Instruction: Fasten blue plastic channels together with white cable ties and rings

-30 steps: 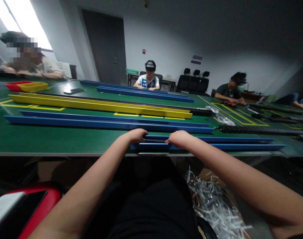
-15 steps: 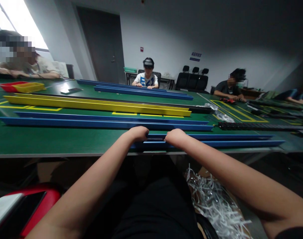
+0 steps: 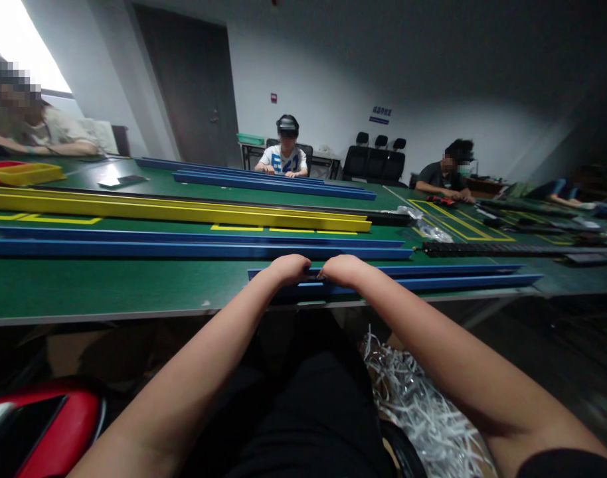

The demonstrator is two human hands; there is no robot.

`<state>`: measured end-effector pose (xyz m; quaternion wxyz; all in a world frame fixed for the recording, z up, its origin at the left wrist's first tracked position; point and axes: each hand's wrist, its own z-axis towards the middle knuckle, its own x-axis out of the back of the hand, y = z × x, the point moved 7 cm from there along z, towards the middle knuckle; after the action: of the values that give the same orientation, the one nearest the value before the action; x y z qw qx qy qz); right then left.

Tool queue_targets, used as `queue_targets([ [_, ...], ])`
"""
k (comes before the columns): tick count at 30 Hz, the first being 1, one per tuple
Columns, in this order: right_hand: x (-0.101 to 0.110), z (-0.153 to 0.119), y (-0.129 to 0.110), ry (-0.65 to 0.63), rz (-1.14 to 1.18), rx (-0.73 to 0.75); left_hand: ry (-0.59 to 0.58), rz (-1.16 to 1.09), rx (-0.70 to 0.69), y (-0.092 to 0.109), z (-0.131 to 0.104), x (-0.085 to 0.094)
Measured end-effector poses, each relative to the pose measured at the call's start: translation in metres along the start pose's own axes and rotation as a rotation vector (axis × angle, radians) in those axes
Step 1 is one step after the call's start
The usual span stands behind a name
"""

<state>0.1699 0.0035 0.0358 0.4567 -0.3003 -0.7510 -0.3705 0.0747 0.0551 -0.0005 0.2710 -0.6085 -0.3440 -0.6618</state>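
Note:
A long blue channel (image 3: 463, 284) lies along the near edge of the green table. Over its left part, my left hand (image 3: 289, 269) is curled, thumb side towards the middle. Just right of it, my right hand (image 3: 344, 269) is bent down in a similar pinch, with a narrow gap between the two. Both sets of fingers dip into the channel. The backs of my hands hide most of the fingertips, so whatever small thing is between them cannot be made out.
Beyond lie another blue channel (image 3: 184, 251), a yellow channel (image 3: 184, 211) and more blue channels (image 3: 273, 186). A black ribbed strip (image 3: 483, 249) is at right. Co-workers sit around the table (image 3: 109, 289). Below are a red stool (image 3: 79, 425) and shredded paper (image 3: 423, 411).
My hands have come closer together over the near blue channel, narrowing the gap between them. The camera view has turned slightly right, so the surroundings shift left.

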Motion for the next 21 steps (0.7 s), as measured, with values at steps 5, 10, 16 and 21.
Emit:
queue_targets([
  [5,0.011,-0.002,0.011,0.047,0.141,0.096,-0.027,-0.023,0.012,-0.024,-0.020,0.004],
  [10,0.014,0.003,0.016,0.089,0.182,-0.034,-0.053,-0.084,0.050,-0.069,-0.051,0.011],
  [16,0.003,0.016,0.011,0.019,0.124,-0.157,-0.045,-0.107,0.097,-0.089,-0.067,0.014],
  [21,-0.003,0.020,0.008,-0.001,0.104,-0.273,-0.049,-0.077,0.089,-0.088,-0.063,0.010],
])
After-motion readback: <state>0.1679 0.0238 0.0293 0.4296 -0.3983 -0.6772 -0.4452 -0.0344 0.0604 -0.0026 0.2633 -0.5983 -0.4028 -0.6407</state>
